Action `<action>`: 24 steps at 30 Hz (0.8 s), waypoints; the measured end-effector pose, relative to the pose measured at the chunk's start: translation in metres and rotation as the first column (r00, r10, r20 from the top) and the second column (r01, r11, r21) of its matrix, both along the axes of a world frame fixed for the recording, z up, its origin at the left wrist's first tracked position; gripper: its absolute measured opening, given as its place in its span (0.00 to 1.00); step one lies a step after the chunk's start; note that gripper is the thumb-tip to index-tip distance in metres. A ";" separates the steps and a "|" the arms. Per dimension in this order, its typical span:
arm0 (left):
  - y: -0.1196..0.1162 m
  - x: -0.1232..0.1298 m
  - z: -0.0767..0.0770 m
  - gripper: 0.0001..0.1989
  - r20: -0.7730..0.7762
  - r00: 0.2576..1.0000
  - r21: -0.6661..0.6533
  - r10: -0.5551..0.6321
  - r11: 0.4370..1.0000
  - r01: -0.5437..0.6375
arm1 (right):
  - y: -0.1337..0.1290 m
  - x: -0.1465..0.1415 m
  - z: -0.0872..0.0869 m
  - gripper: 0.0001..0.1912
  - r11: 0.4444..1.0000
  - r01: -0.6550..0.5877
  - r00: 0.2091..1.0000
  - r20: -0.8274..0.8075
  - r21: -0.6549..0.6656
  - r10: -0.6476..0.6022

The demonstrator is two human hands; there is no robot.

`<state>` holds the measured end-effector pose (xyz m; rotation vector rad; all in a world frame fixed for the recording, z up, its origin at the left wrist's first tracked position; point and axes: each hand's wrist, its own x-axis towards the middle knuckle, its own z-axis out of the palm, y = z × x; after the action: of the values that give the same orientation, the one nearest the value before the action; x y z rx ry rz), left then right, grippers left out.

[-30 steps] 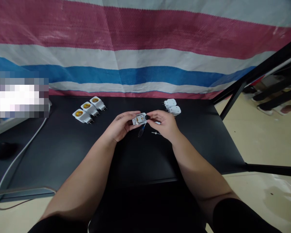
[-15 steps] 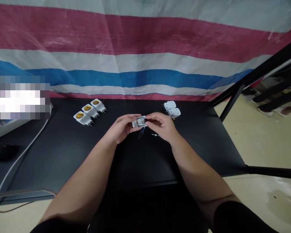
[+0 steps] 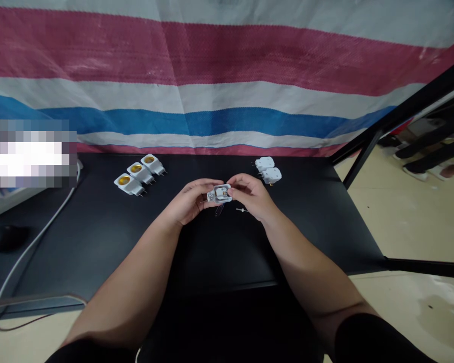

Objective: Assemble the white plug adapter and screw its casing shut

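Note:
Between my hands is a white plug-in lamp socket, its inside facing up with small metal parts showing. My left hand is closed round its left end, thumb on top and fingers beneath. At the right end my right hand pinches the edge with thumb and fingertips; any small part between them is hidden. Partly under the socket lies a screwdriver with a clear handle. A small thin white and metal piece rests on the table just below my right hand.
On the black table, several finished-looking lamp sockets with brass-coloured cups stand in a slanted row at left. Two white plug housings lie at right. A black mouse and a grey cable are far left. A person's legs show beyond the frame.
The socket in my hands has tilted and shifted slightly down and right, so more of its inside shows. Both hands keep their hold, and the screwdriver is more covered.

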<state>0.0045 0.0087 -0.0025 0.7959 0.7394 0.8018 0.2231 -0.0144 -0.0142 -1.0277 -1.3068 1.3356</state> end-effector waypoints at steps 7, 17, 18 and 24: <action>0.001 -0.006 0.003 0.14 -0.077 0.994 0.076 0.076 0.995 -0.070 | 0.002 0.003 -0.003 0.14 0.997 0.055 0.996 0.068 0.051 -0.058; 0.004 -0.010 -0.002 0.16 -0.092 0.996 0.167 -0.009 0.986 0.024 | 0.005 0.007 -0.005 0.14 0.990 0.124 0.988 0.086 0.074 -0.130; 0.004 -0.011 -0.002 0.16 -0.096 0.995 0.170 -0.013 0.985 0.029 | 0.005 0.007 -0.005 0.14 0.990 0.122 0.989 0.078 0.075 -0.128; 0.005 -0.013 -0.004 0.15 -0.123 0.991 0.164 -0.044 0.984 0.064 | 0.005 0.008 -0.005 0.15 0.993 0.096 0.991 0.086 0.076 -0.102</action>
<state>-0.0081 0.0139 -0.0061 1.0184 0.7599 0.7792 0.2309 -0.0096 -0.0190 -1.0991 -1.3425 1.1719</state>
